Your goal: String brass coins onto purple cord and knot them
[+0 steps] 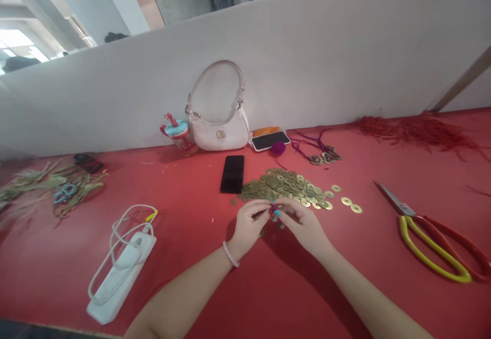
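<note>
My left hand (249,224) and my right hand (303,224) meet over the red table, fingertips pinched together. Between them is a small bit of purple cord (273,209), mostly hidden by the fingers. Just beyond the hands lies a heap of brass coins (286,183) with holes in their centres. A ball of purple cord (278,148) rests behind the heap. To its right, several coins tied with purple cord (325,156) lie near the wall. A black phone (232,174) is left of the heap.
Large scissors (425,236) with yellow and red handles lie at the right. A white power strip (121,275) with a looped cable is at the left. Along the wall stand a pink handbag (220,130), a cup (180,137), a white-edged phone (270,141) and red fibres (418,132).
</note>
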{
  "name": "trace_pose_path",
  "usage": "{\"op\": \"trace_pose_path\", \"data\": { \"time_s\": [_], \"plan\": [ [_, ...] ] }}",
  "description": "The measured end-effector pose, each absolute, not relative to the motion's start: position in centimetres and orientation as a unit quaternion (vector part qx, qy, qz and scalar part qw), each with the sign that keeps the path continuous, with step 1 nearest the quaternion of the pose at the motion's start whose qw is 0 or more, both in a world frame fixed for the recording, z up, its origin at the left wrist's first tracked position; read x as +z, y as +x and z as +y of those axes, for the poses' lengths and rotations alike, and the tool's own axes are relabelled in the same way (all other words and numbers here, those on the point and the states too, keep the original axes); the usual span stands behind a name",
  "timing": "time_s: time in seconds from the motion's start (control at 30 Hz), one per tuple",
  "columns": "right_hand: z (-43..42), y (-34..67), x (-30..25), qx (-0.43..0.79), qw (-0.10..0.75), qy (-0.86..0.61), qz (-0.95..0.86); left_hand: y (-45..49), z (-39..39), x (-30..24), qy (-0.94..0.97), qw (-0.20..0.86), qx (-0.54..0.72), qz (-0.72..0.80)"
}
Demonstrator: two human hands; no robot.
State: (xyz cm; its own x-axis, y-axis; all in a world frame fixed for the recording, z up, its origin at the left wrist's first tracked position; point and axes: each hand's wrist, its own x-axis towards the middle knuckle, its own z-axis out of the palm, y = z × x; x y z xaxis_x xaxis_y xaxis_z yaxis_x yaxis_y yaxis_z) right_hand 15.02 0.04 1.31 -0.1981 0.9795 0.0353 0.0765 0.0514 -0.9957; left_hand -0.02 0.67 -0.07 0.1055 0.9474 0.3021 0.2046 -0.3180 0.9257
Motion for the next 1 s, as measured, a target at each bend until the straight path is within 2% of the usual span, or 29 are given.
{"op": "trace_pose_path", "data": {
  "time_s": [0.2, 0.33, 0.4, 0.5, 0.63, 0.8, 1.0],
  "plan": [
    [0.2, 15.4, 1.6, 0.464, 0.441, -0.469, -0.609, 0.1, 0.7, 0.1, 0.644, 0.382, 0.49, 0.445],
    [0.5, 15.7, 1.5, 0.421, 0.475, -0.492, -0.595, 0.3, 0.7, 0.2, 0.648, 0.396, 0.485, 0.433],
    [0.7, 16.0, 1.5, 0.462, 0.51, -0.477, -0.547, 0.3, 0.6, 0.1, 0.654, 0.403, 0.477, 0.427],
    [1.1, 16.3, 1.5, 0.585, 0.548, -0.399, -0.445, 0.4, 0.6, 0.1, 0.652, 0.407, 0.476, 0.427],
    [1.4, 16.9, 1.3, 0.693, 0.57, -0.298, -0.324, 0.5, 0.7, 0.0, 0.662, 0.412, 0.46, 0.424],
    [1.7, 17.3, 1.0, 0.728, 0.596, -0.237, -0.244, 0.6, 0.5, 0.0, 0.705, 0.413, 0.403, 0.413],
    [2.2, 17.4, 1.1, 0.705, 0.644, -0.25, -0.163, 0.5, 0.4, 0.1, 0.718, 0.443, 0.379, 0.381]
  ]
}}
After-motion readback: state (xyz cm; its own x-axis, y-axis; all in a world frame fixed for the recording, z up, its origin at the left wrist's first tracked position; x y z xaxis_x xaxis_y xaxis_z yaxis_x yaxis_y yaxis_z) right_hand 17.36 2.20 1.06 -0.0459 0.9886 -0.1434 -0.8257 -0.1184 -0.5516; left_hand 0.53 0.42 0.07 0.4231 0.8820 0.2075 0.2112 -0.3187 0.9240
